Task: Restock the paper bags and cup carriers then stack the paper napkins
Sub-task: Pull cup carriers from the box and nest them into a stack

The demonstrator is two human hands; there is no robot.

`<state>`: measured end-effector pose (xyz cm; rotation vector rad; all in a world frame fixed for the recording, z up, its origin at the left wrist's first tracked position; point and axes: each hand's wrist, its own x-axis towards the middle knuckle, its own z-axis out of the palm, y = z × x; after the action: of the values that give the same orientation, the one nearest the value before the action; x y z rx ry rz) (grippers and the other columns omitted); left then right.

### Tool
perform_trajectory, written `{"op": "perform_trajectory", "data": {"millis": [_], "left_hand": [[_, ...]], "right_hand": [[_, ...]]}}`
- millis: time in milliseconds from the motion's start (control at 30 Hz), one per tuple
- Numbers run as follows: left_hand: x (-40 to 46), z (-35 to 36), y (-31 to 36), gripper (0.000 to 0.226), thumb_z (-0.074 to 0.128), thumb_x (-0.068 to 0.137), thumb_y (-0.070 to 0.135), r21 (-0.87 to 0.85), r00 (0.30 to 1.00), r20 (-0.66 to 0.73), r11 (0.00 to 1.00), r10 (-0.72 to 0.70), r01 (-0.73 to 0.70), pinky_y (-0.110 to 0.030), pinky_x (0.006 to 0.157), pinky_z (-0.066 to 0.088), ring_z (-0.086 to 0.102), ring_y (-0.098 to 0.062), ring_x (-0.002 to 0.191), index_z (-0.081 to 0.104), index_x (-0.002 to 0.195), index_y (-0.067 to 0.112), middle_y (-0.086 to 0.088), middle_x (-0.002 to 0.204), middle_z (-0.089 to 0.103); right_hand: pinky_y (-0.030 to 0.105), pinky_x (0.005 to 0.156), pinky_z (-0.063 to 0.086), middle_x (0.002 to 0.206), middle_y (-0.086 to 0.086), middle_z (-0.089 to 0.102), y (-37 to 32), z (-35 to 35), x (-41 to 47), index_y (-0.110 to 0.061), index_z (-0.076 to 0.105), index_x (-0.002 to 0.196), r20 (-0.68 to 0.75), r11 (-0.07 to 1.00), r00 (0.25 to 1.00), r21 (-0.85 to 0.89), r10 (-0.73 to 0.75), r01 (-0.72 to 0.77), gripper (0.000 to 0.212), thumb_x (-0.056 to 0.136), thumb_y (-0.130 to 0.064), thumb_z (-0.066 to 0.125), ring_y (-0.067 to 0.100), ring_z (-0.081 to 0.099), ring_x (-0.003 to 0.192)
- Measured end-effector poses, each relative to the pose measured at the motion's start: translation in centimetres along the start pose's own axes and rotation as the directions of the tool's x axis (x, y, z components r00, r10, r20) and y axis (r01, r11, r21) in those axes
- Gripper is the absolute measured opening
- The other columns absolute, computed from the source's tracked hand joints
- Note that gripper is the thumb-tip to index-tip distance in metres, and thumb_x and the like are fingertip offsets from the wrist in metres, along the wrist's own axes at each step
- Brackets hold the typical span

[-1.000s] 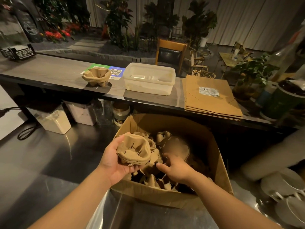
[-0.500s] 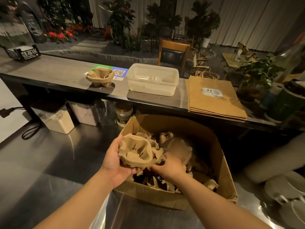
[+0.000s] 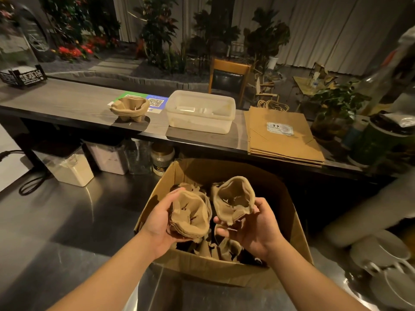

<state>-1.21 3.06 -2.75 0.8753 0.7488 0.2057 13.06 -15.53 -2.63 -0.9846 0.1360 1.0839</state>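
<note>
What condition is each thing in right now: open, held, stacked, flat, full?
Brown cardboard box: open, holding pulp carriers.
Left hand: grips a nested stack of brown pulp cup carriers.
Right hand: holds one brown pulp cup carrier, tilted.
Pulp carrier stack on the counter: upright.
Clear plastic tub: lidless.
Brown paper bags: flat, stacked.

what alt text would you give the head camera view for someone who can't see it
Over an open brown cardboard box of moulded pulp cup carriers, the left hand grips a small stack of carriers and the right hand holds a single carrier. On the grey counter behind sit more carriers, a clear plastic tub and flat brown paper bags.
</note>
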Motion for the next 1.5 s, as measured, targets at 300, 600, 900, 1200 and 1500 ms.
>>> {"op": "perform_trajectory", "data": {"millis": [300, 600, 900, 1200, 1500], "left_hand": [[0.5, 1.7, -0.5, 0.027, 0.062, 0.098, 0.049, 0.200, 0.998, 0.003, 0.978, 0.058, -0.058, -0.049, 0.101, 0.054, 0.065, -0.026, 0.119, 0.068, 0.124, 0.043, 0.003, 0.127, 0.071], [0.6, 1.9, -0.5, 0.026, 0.059, 0.101, 0.045, 0.213, 0.997, 0.020, 0.974, 0.077, -0.079, -0.040, 0.087, 0.054, 0.066, -0.023, 0.115, 0.067, 0.125, 0.042, 0.006, 0.116, 0.076], [0.4, 1.9, -1.0, 0.044, 0.070, 0.077, 0.056, 0.189, 0.982, 0.080, 0.965, 0.170, -0.182, -0.050, 0.101, 0.055, 0.066, -0.025, 0.119, 0.066, 0.120, 0.053, 0.002, 0.126, 0.072], [0.0, 1.8, -0.8, 0.058, 0.081, 0.073, 0.064, 0.205, 0.958, 0.098, 0.936, 0.271, -0.286, -0.050, 0.112, 0.047, 0.061, -0.022, 0.126, 0.059, 0.125, 0.057, 0.005, 0.133, 0.068], [0.5, 1.5, -1.4, 0.102, 0.093, 0.045, 0.073, 0.071, 0.922, 0.089, 0.921, 0.376, -0.382, -0.042, 0.109, 0.049, 0.062, -0.020, 0.127, 0.054, 0.136, 0.049, 0.006, 0.134, 0.067]], "right_hand": [[0.060, 0.087, 0.055, 0.147, 0.024, 0.053, 0.2, 1.0, -0.8, -0.023, 0.058, 0.142, 0.262, 0.996, 0.963, -0.069, 0.067, -0.050, 0.080, 0.086, -0.078, 0.053, 0.052, 0.050, 0.133], [0.051, 0.109, 0.048, 0.131, 0.010, 0.064, 0.4, 3.9, -0.3, -0.021, 0.058, 0.132, -0.116, 0.878, 0.973, -0.463, -0.197, 0.123, 0.052, 0.093, -0.055, 0.058, 0.032, 0.060, 0.121], [0.036, 0.066, 0.063, 0.116, 0.014, 0.069, 1.5, 4.3, 0.4, -0.023, 0.051, 0.131, -0.180, 0.842, 0.936, -0.510, -0.302, 0.174, 0.038, 0.098, -0.013, 0.065, 0.025, 0.077, 0.085], [0.029, 0.069, 0.062, 0.099, -0.003, 0.069, 2.2, 5.0, 0.0, -0.031, 0.062, 0.107, -0.121, 0.539, 0.901, -0.831, -0.417, 0.138, 0.016, 0.099, -0.045, 0.061, 0.017, 0.070, 0.083], [0.028, 0.060, 0.051, 0.074, 0.002, 0.065, 3.5, 6.1, -0.7, -0.021, 0.067, 0.115, -0.016, 0.825, 0.993, -0.557, -0.119, 0.090, 0.024, 0.102, -0.040, 0.058, 0.016, 0.061, 0.059]]}}
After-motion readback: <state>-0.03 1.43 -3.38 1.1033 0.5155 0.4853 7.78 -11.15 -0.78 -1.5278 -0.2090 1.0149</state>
